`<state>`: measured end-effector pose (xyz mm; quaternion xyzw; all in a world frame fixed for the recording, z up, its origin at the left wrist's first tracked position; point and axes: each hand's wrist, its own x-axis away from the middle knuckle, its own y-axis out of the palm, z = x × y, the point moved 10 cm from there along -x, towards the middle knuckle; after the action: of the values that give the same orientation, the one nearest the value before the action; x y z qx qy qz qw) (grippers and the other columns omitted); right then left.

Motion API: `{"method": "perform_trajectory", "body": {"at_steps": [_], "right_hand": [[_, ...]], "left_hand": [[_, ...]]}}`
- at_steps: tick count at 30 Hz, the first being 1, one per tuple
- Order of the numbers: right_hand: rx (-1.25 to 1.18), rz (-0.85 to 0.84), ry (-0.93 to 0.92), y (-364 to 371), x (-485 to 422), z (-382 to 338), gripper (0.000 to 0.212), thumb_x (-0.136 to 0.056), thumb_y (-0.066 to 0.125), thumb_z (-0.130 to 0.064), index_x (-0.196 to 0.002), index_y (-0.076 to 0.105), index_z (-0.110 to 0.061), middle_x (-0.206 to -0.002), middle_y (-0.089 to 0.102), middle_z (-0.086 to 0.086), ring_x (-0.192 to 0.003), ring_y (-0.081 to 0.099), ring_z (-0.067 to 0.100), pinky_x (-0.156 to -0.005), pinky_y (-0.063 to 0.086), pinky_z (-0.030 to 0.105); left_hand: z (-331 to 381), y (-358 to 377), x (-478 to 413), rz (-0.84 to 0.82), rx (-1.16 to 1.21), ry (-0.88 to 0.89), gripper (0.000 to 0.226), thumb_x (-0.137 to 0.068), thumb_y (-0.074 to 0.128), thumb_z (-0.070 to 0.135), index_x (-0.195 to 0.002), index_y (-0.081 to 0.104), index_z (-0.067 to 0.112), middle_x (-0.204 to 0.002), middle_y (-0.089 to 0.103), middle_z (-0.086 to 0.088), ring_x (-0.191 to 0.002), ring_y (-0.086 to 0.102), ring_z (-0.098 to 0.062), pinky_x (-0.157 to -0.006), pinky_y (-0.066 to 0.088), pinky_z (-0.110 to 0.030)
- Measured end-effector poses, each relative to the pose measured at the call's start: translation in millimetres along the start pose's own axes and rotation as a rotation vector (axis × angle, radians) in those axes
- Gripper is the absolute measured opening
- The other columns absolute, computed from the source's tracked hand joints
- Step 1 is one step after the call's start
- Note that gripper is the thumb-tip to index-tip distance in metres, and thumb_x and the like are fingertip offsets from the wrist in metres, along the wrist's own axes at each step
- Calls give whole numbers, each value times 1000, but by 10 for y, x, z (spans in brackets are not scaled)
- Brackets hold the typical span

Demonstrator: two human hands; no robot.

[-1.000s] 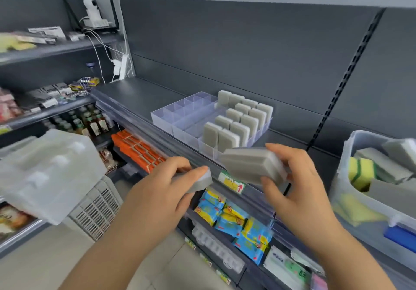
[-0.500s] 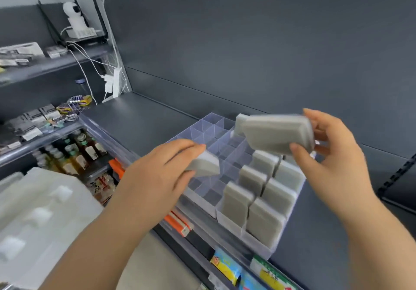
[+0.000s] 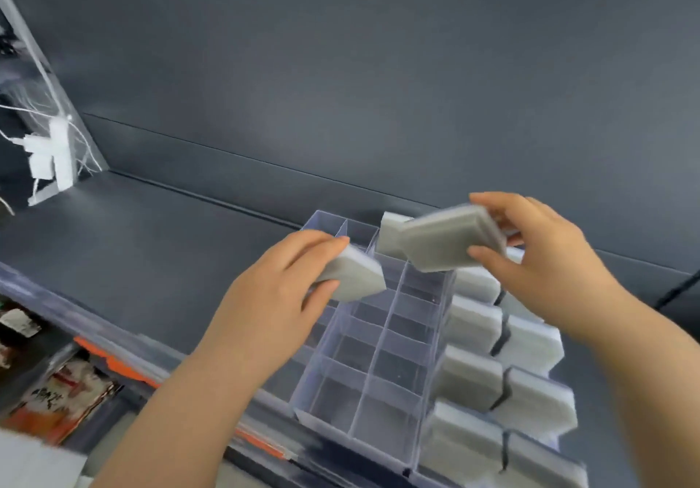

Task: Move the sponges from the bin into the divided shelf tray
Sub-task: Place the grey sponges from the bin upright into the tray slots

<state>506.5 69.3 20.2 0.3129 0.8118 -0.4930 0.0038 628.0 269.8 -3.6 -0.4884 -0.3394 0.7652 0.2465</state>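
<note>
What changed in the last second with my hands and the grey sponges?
Both hands moved forward from the front edge of the dark grey shelf to over the clear plastic divided tray. The left hand holds its grey rectangular sponge above the empty compartments; the right hand holds its stack of grey sponges above the tray's far end. Nothing was let go. The upright grey sponges in the right-hand columns stayed put.

back panel [image 3: 378,52]: dark grey | shelf [image 3: 132,245]: grey | white cables [image 3: 53,154]: far left | orange packets [image 3: 64,400]: below
</note>
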Motion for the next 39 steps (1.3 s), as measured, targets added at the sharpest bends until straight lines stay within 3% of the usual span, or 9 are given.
{"method": "perform_trajectory", "body": {"at_steps": [7,13,16,20,23,26,29,35,39], "right_hand": [[225,-90,250,377,-228,67,49,-85,59,-11,-127,45,-31,-114,48,-7,-94,48,16,-82,37,26],[450,-146,376,658,-255,140,59,-87,49,-4,-128,34,-44,-130,42,-9,-116,43,18,-84,49,43],[560,-189,378,746,-303,133,68,-83,49,3,-131,32,-42,-128,42,-7,-117,40,19,-85,46,35],[613,-251,360,877,-367,129,72,-79,43,9,-136,33,-34,-129,40,-3,-118,39,20,-73,33,25],[621,-306,357,986,-394,192,76,-76,44,10,-136,33,-34,-128,40,-2,-116,40,22,-73,38,28],[613,-350,350,1086,-414,271,74,-75,42,11,-133,35,-34,-124,43,-1,-112,43,23,-77,46,34],[585,-433,369,1232,-392,406,73,-76,41,11,-130,37,-37,-119,45,-2,-106,49,24,-72,51,40],[598,-467,339,1327,-416,503,69,-77,44,10,-130,36,-34,-117,45,-1,-103,52,26,-63,43,34],[569,-491,296,1354,-445,532,69,-79,44,9,-133,35,-34,-119,46,0,-102,54,25,-67,48,35]], "left_hand": [[-605,116,-423,-56,205,136,39,-86,51,28,-124,55,24,-122,49,15,-101,51,-4,-81,39,-15],[-791,365,-546,-115,311,198,40,-85,56,26,-125,56,26,-123,52,14,-101,53,-5,-76,50,-24],[-754,426,-574,-131,339,248,39,-86,53,28,-125,55,25,-123,51,15,-99,53,-5,-73,51,-24],[-757,435,-586,-131,363,269,41,-84,61,20,-125,57,23,-122,52,13,-100,52,-6,-76,48,-23],[-806,455,-606,-128,352,258,43,-84,67,16,-125,57,22,-122,53,11,-101,51,-5,-78,44,-21],[-816,465,-623,-121,332,251,41,-83,61,22,-124,57,22,-121,52,11,-100,50,-5,-77,44,-20],[-805,490,-630,-130,322,236,42,-82,58,24,-123,58,22,-120,52,13,-98,51,-5,-76,44,-20],[-786,516,-638,-137,279,211,42,-81,57,25,-123,58,22,-120,49,16,-95,49,-5,-71,44,-20],[-719,565,-710,-150,258,212,42,-82,57,25,-124,56,23,-120,47,16,-96,50,-6,-72,46,-23]]}}
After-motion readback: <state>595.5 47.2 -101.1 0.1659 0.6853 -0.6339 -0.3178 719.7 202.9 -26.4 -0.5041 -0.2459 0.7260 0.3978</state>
